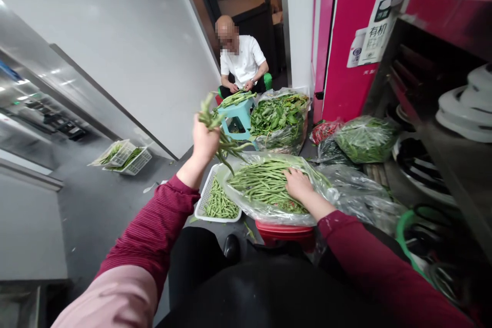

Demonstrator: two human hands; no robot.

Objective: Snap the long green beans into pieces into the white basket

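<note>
My left hand (205, 139) is raised, with its fingers wrapped round a bunch of long green beans (226, 147) whose ends stick out above and hang below the fist. My right hand (299, 184) lies on the pile of long beans (257, 184), fingers stretched over them and partly sunk among the pods. That pile fills a clear plastic bag (246, 209), under which a red stool or tub (286, 234) shows. Just left of the bag, a white mesh basket (199, 210) holds short cut bean pieces (221, 202).
Opposite me a person in white (244, 61) handles greens over a light blue stool (234, 111). Beside it stands a big bag of leafy greens (280, 118). More bagged vegetables (365, 138) lie at right, near shelving (434, 138). White baskets (132, 164) sit on the floor at left.
</note>
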